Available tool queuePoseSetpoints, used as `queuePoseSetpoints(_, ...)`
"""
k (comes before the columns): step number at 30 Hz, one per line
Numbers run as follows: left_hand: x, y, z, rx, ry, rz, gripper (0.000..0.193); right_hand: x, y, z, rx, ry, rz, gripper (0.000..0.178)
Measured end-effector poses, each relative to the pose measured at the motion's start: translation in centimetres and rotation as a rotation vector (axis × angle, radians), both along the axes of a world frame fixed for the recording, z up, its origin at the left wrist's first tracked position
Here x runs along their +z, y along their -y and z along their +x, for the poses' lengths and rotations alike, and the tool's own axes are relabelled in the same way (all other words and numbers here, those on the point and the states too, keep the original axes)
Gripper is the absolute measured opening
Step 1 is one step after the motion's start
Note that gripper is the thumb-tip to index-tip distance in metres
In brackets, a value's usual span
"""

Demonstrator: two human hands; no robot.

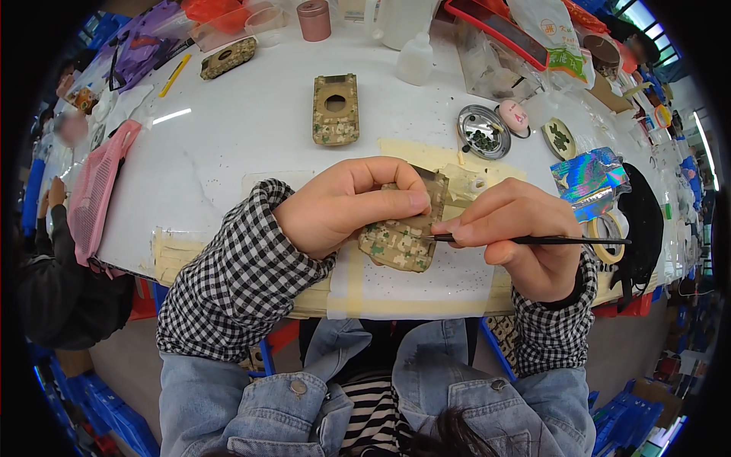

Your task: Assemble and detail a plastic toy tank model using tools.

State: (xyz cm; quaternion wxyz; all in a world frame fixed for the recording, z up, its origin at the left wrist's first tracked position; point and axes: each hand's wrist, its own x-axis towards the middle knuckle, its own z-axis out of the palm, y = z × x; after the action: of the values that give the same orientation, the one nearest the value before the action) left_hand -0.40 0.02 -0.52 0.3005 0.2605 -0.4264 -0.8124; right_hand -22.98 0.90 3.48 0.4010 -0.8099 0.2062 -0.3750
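Note:
My left hand [350,202] is closed round a camouflage-painted model tank hull [403,240], thumb and fingers gripping its upper edge over the work mat. In my right hand [525,228] a slim black pen-like tool [567,241] is pinched, its pale tip touching or close to the hull's right side. I cannot tell whether it is a brush or another fine tool. A second camouflage hull [335,110] with a round hole on top lies beyond my left hand. Farther left is another camouflage piece [228,59].
A round metal dish [484,132] with small dark green parts and a pale oval dish [560,139] stand at right. Near them are a pink egg-shaped item [514,117], shiny foil bag [591,184] and tape roll [607,236]. A white squeeze bottle [415,59] stands behind; a pink mesh bag [103,194] lies left.

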Motion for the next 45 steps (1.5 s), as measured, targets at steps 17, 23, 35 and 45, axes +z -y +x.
queuePoseSetpoints(17, -0.52, 0.3, 0.01, 0.002, -0.133, 0.149, 0.015, -0.17, -0.76, 0.28, -0.065, -0.005, -0.163, 0.023)
queuePoseSetpoints(23, -0.25, 0.43, 0.35, -0.005, -0.128, 0.164, 0.015, -0.15, -0.77, 0.45, -0.079, -0.073, -0.31, 0.028)
queuePoseSetpoints(35, -0.39, 0.43, 0.28, 0.002, -0.125, 0.148, 0.016, -0.24, -0.78, 0.59, -0.089, -0.101, -0.378, 0.027)
queuePoseSetpoints(45, -0.1, 0.16, -0.04, 0.067, -0.082, 0.137, 0.015, -0.21, -0.64, 0.41, -0.071, -0.091, -0.333, 0.029)
